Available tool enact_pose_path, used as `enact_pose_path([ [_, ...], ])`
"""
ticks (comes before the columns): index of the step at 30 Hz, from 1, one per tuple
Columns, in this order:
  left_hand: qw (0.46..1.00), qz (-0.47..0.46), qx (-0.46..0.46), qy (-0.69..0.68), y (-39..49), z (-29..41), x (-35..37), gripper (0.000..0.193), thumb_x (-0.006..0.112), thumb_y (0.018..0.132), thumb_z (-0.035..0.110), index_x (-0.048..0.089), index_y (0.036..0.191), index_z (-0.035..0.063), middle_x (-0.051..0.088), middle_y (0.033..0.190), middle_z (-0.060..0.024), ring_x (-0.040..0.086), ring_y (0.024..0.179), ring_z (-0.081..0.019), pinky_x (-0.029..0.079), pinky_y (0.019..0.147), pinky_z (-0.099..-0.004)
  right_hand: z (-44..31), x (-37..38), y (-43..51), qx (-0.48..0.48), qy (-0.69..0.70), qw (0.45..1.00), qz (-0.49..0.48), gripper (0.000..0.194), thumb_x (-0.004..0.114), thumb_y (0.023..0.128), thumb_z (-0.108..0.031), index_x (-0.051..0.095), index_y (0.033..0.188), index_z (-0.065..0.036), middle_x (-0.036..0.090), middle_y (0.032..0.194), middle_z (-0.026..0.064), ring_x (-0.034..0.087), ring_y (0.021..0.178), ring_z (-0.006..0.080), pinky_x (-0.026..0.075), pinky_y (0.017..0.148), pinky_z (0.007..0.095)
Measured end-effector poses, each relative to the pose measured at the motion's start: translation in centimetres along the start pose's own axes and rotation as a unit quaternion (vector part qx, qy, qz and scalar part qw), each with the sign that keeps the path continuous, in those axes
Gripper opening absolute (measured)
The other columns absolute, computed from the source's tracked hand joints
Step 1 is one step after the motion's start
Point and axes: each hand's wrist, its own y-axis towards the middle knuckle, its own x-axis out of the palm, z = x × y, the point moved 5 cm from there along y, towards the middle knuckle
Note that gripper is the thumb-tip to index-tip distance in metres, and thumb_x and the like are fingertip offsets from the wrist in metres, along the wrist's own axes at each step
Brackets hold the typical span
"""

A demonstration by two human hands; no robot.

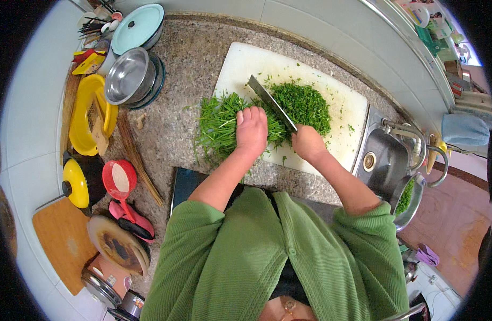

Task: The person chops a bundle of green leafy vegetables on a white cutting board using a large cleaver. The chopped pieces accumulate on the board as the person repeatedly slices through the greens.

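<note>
My left hand (252, 128) presses down on a bunch of long green leafy stalks (220, 124), which hang over the left edge of a white cutting board (246, 60). The handle of a kitchen cleaver (272, 102) is in my right hand (308, 142), mostly hidden by the fingers. Its blade slants up and left between the uncut stalks and a heap of finely chopped greens (302, 105). Small green bits are scattered over the board.
A sink (380, 154) adjoins the board's right end, with a metal bowl of chopped greens (406, 198) at its near side. Steel bowls (127, 76), a yellow plastic basket (79, 132), a bundle of thin sticks (137, 160) and a red sieve (119, 178) stand or lie on the left.
</note>
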Motion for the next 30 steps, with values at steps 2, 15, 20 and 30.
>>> enact_pose_path([
  [2,1.000,0.000,-0.021,-0.007,0.2,-0.3,0.0,0.077,0.088,0.055,0.027,0.050,0.117,0.0003,0.050,0.108,-0.0122,0.049,0.104,-0.0276,0.037,0.099,-0.0409,0.4,0.0,0.2,-0.005,0.030,1.000,0.007,0.022,0.057,0.089,-0.015,0.063,0.092,0.005,0.065,0.083,0.0289,0.064,0.081,0.0457,0.051,0.076,0.0514],
  [15,0.996,0.000,-0.067,0.052,1.3,0.5,0.6,0.082,0.085,0.059,0.028,0.048,0.125,-0.0025,0.050,0.107,-0.0121,0.048,0.103,-0.0274,0.038,0.096,-0.0413,-0.7,-4.6,-4.9,-0.004,0.083,0.997,0.002,0.019,0.053,0.085,-0.010,0.060,0.081,0.007,0.062,0.079,0.0323,0.062,0.077,0.0484,0.051,0.073,0.0533],
  [20,0.997,0.020,-0.062,0.035,1.1,0.5,1.4,0.079,0.083,0.061,0.024,0.047,0.127,-0.0024,0.049,0.109,-0.0121,0.048,0.104,-0.0275,0.037,0.098,-0.0424,-0.2,-3.2,-4.0,0.046,0.058,0.995,-0.074,0.022,0.053,0.084,-0.011,0.063,0.085,0.008,0.063,0.082,0.0338,0.063,0.079,0.0486,0.052,0.076,0.0513],
  [30,0.997,0.010,-0.068,0.031,1.1,0.4,1.0,0.077,0.083,0.061,0.024,0.049,0.124,-0.0025,0.050,0.109,-0.0122,0.048,0.105,-0.0269,0.037,0.100,-0.0415,0.2,0.0,-0.9,0.060,0.121,0.991,0.013,0.022,0.057,0.087,-0.015,0.063,0.090,0.007,0.065,0.082,0.0298,0.063,0.081,0.0474,0.052,0.075,0.0517],
])
